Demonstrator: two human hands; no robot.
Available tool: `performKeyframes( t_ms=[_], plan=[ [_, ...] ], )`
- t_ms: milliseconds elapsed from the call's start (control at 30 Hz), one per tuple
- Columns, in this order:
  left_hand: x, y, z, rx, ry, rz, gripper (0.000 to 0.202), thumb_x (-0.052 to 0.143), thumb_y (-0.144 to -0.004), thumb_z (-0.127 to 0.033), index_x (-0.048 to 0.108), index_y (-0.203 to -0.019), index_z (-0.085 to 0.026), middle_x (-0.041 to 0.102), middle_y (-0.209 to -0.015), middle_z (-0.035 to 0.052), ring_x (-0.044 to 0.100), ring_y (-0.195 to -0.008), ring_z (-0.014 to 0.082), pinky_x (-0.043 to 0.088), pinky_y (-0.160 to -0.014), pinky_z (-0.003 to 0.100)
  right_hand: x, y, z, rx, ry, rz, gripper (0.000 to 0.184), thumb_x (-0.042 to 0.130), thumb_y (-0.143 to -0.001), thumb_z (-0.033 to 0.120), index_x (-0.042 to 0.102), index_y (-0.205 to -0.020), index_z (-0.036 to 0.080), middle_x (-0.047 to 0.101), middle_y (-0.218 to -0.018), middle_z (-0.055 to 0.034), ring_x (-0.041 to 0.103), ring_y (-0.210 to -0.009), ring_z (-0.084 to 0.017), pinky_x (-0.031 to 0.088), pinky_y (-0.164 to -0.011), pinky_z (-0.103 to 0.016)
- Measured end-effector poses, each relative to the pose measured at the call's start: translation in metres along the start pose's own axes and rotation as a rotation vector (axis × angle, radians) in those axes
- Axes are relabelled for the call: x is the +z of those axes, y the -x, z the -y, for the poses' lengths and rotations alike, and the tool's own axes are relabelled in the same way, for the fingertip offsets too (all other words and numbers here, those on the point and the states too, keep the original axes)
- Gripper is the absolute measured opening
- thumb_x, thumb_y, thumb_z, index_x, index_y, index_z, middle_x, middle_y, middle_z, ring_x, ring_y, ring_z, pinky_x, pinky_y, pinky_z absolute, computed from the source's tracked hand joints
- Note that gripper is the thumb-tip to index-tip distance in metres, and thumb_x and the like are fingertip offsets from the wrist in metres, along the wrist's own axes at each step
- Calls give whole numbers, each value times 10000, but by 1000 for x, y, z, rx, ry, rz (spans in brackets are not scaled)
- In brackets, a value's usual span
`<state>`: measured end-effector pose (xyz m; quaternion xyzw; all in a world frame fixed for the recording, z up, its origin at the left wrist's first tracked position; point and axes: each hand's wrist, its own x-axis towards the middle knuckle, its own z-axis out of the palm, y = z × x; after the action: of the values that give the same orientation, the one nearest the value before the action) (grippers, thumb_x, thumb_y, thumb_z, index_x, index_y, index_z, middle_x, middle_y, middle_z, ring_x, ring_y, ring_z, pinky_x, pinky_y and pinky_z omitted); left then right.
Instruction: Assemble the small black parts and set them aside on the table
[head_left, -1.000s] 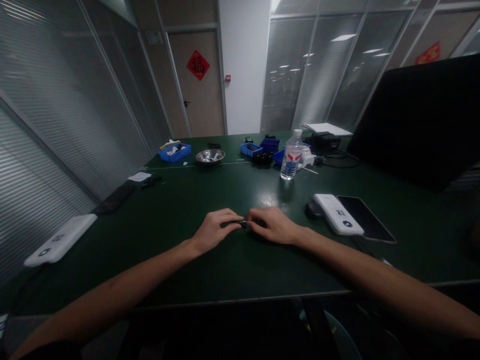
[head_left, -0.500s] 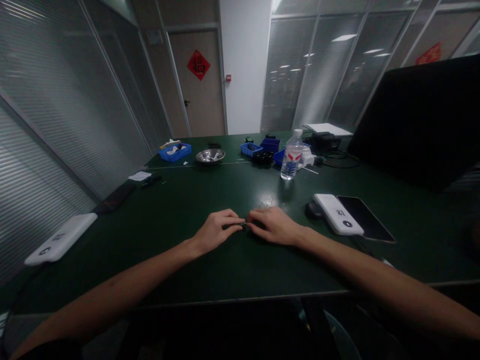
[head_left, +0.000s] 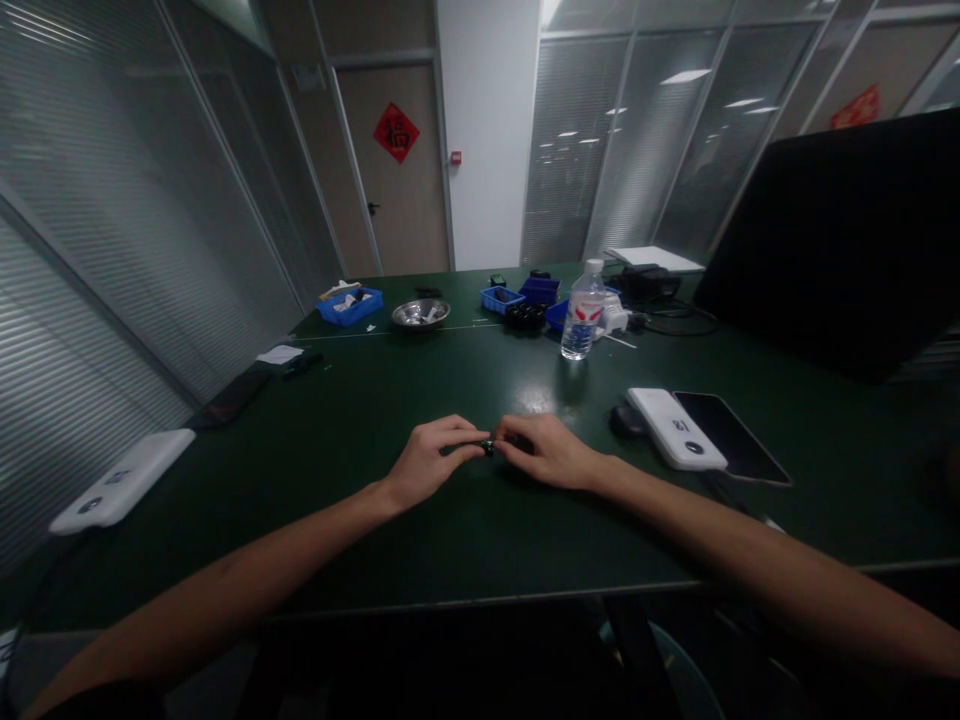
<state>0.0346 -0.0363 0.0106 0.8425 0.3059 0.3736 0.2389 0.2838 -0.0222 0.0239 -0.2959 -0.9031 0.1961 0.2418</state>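
Note:
Between the fingertips of both hands is a small dark object (head_left: 489, 447) with a shiny spot, too small to name. My left hand (head_left: 433, 455) pinches it from the left, thumb below and fingers above. From the right, my right hand (head_left: 546, 450) closes its thumb and fingertips on the same piece. Both hands are low over the green table (head_left: 420, 550), near its front middle. The hands and the dim light hide most of the object's shape.
Right of my hands lie a white power bank (head_left: 679, 430), a phone (head_left: 731, 437) and a dark mouse-like thing (head_left: 627, 421). A water bottle (head_left: 583, 312), a metal bowl (head_left: 421, 315) and blue trays (head_left: 351, 307) stand farther back. Another white power bank (head_left: 124, 482) lies far left.
My left fingers and thumb have parted slightly around the small dark object, and a little more of it shows. My right hand has hardly moved.

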Motion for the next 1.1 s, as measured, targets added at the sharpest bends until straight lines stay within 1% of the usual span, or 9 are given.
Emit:
performKeyframes(
  t_ms=[100,167,267,333,500,800,1100],
  plan=[
    [0,0,0,1,-1,-3,271,679,-937,-192,740,-1199,-223,708,-1089,59,669,-983,185,554,-873,338,0,0,0,1,-4,-2,158,541,-1002,292,641,-1012,171,641,-810,-11,547,-667,-126,375,-626,-242],
    [0,0,-1,-8,0,6,272,674,-941,-196,739,-1204,-225,704,-1090,60,665,-988,186,553,-871,337,-1,0,1,-14,26,6,160,530,-1006,289,637,-1021,170,648,-834,-18,556,-684,-129,384,-641,-247],
    [1,0,-2,-39,-18,42,261,671,-943,-196,744,-1192,-222,702,-1086,58,663,-988,186,548,-875,334,-2,1,2,-49,135,43,166,516,-1011,287,632,-1043,171,662,-901,-38,582,-730,-137,394,-673,-256],
    [1,0,-2,-53,-31,67,248,667,-944,-196,750,-1177,-220,704,-1083,59,664,-987,188,544,-881,335,-3,1,2,-68,226,69,180,506,-1017,298,629,-1055,173,663,-922,-46,586,-732,-139,386,-667,-258],
    [3,0,1,-53,-33,70,229,668,-941,-196,764,-1147,-221,707,-1063,61,668,-974,191,537,-873,331,-3,1,4,-88,355,83,205,475,-1030,323,613,-1049,173,654,-919,-49,572,-698,-133,362,-636,-263],
    [1,0,2,-64,-22,86,234,668,-944,-208,759,-1159,-220,704,-1087,62,664,-984,188,527,-891,332,-2,2,6,-78,369,100,211,461,-1036,321,606,-1080,174,660,-942,-54,578,-711,-133,352,-627,-258],
    [3,1,4,-61,-46,124,224,650,-959,-232,757,-1155,-215,699,-1072,60,659,-960,186,529,-846,327,-2,1,6,-120,414,123,213,474,-1027,321,622,-1059,172,641,-888,-45,537,-660,-131,316,-595,-269]
  ],
)
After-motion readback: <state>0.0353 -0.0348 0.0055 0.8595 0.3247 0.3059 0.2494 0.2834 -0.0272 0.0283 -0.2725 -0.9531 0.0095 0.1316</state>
